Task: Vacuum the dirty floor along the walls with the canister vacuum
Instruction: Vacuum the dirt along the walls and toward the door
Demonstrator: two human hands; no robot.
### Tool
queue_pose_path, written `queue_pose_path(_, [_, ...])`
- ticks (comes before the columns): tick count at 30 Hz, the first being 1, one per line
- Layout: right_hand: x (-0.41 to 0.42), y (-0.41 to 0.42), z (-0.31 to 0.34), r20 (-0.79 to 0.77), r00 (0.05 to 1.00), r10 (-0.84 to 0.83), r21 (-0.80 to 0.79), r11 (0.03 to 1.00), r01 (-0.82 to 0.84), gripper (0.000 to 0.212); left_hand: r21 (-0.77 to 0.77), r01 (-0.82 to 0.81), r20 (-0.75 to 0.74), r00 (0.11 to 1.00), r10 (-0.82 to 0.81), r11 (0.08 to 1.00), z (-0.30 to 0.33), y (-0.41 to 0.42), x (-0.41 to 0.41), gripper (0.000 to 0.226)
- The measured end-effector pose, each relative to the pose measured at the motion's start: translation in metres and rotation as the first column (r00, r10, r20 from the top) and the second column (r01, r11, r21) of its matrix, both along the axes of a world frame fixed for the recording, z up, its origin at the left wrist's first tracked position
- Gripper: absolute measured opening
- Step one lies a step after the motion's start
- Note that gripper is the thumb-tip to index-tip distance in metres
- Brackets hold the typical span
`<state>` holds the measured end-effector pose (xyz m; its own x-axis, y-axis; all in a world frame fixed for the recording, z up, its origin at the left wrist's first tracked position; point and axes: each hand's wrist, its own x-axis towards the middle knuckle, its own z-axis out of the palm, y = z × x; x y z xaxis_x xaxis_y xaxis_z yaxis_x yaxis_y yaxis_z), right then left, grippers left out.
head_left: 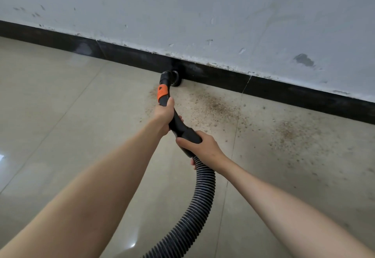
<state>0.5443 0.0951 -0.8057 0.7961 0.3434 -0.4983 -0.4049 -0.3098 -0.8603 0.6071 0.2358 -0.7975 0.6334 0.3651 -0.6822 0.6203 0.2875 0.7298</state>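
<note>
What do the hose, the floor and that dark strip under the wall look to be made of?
Hose: likely flexible ribbed plastic, black with grey ridges. Floor: apparently glazed ceramic tile, with shiny reflections and grout lines. Dark strip: probably black tile skirting, jointed in sections, edged with smeared white paint.

- Black handle [183, 130], orange band [162, 92] at twelve o'clock
- Ribbed black hose [199, 203]
- Beige tiles [60, 103], brown speckled dirt [219, 105] at two o'clock
- Black skirting [223, 78], pale grey wall [182, 10]
</note>
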Motion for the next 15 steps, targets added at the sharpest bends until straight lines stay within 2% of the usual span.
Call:
queue_pose_path(5, [-0.008, -0.021, 0.006, 0.002, 0.999, -0.034, -0.031, 0.999, 0.034, 0.033, -0.032, 0.006, 0.002, 1.0, -0.006, 0.999, 0.001, -0.023, -0.003, 0.049])
queue_pose_path(10, [-0.015, -0.042, 0.011, -0.015, 0.996, -0.092, -0.047, 0.995, 0.091, 0.036, -0.006, 0.037, -0.006, 0.999, -0.037, 0.999, 0.002, -0.049, -0.004, 0.032])
queue_pose_path(15, [-0.033, -0.061, 0.014, -0.02, 0.984, -0.179, -0.077, 0.981, 0.177, 0.036, 0.011, 0.12, -0.019, 0.993, -0.12, 0.993, 0.004, -0.077, -0.012, 0.029])
